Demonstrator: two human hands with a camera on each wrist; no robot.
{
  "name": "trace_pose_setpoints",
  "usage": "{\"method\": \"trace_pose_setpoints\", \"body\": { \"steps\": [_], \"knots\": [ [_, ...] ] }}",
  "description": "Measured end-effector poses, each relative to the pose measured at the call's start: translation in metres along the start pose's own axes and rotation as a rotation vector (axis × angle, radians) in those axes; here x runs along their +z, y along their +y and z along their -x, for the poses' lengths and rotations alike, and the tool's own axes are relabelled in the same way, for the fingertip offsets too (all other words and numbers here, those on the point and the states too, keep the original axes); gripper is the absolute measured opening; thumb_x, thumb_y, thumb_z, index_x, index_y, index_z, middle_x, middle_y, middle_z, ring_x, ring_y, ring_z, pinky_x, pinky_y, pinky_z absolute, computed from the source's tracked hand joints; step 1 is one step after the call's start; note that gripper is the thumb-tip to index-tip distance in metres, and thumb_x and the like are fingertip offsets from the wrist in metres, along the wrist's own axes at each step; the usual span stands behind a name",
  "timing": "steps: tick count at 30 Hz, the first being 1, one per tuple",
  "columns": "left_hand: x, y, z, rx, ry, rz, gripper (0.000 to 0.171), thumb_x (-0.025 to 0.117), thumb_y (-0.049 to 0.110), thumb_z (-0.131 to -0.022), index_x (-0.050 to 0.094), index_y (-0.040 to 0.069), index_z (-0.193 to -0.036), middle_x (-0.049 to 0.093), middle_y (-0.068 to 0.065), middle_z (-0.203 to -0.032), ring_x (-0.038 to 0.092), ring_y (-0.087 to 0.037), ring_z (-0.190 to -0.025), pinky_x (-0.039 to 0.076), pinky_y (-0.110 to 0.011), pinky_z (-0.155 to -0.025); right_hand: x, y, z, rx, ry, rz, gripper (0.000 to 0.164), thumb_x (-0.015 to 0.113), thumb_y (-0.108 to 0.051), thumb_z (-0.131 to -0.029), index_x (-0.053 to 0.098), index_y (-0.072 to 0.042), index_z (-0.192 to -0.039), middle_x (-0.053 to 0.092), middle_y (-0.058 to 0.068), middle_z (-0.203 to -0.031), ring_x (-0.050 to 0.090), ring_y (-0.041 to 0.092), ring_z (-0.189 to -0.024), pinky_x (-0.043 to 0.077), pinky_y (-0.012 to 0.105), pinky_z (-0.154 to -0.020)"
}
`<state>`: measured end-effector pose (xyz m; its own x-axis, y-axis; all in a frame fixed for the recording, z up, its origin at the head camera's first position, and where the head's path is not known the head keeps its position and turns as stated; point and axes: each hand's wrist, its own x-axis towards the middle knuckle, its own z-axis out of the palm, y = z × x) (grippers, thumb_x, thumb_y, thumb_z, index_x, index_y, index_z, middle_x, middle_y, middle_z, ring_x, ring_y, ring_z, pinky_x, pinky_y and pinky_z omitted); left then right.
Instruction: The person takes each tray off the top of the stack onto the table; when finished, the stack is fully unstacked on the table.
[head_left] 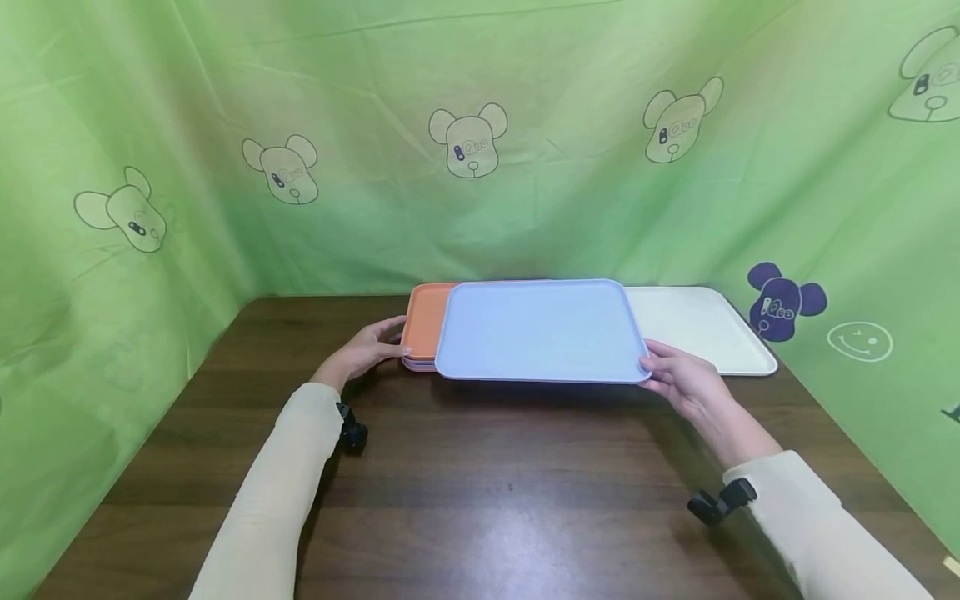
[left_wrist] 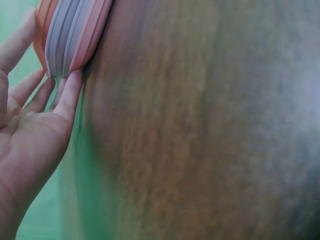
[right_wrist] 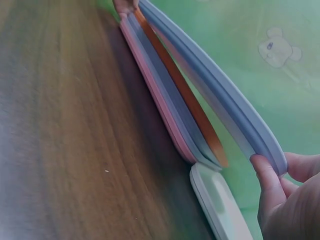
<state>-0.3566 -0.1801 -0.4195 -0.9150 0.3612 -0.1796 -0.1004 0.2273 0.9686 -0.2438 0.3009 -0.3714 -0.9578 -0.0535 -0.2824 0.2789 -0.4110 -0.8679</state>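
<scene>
A light blue tray (head_left: 536,333) is raised at its right end above a stack of trays. My right hand (head_left: 686,379) pinches its near right corner, thumb on one face and fingers on the other in the right wrist view. Under it lies an orange tray (head_left: 426,321), on top of grey-blue trays (left_wrist: 62,42) and a pink tray (left_wrist: 90,37). My left hand (head_left: 365,350) touches the stack's left end. Its fingers (left_wrist: 70,97) stretch fairly straight against the tray rims, and the thumb lies by the orange tray's edge. The blue tray hides most of the stack.
A white tray (head_left: 697,329) lies on the brown wooden table (head_left: 480,483), right of the stack. Behind the table hangs a green curtain (head_left: 375,225) with cartoon heads; it also runs along both sides. Black wrist devices (head_left: 352,429) sit on both sleeves.
</scene>
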Motion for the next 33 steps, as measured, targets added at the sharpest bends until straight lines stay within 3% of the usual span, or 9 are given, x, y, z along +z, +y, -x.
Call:
{"method": "trace_pose_setpoints", "body": {
  "steps": [19, 33],
  "knots": [
    [-0.002, 0.002, 0.001, 0.006, -0.023, 0.013, 0.078, 0.07, 0.006, -0.089, 0.027, 0.009, -0.154, 0.034, -0.016, -0.152, 0.036, -0.03, -0.137, 0.038, -0.041, -0.106, -0.011, 0.012, 0.053, -0.001, -0.165, -0.041, 0.038, 0.052, 0.012, -0.094, 0.077, -0.016, -0.097, 0.07, 0.007, -0.095, 0.069, 0.019, -0.086, 0.057, 0.032, -0.076],
    [-0.002, -0.001, 0.001, 0.035, -0.022, 0.028, 0.075, 0.07, 0.005, -0.089, 0.029, 0.008, -0.153, 0.034, -0.015, -0.152, 0.037, -0.032, -0.135, 0.038, -0.042, -0.106, -0.012, 0.046, 0.083, -0.026, -0.134, 0.072, 0.042, 0.053, 0.01, -0.094, 0.074, -0.025, -0.1, 0.07, 0.0, -0.101, 0.069, 0.018, -0.086, 0.057, 0.032, -0.076]
  ]
}}
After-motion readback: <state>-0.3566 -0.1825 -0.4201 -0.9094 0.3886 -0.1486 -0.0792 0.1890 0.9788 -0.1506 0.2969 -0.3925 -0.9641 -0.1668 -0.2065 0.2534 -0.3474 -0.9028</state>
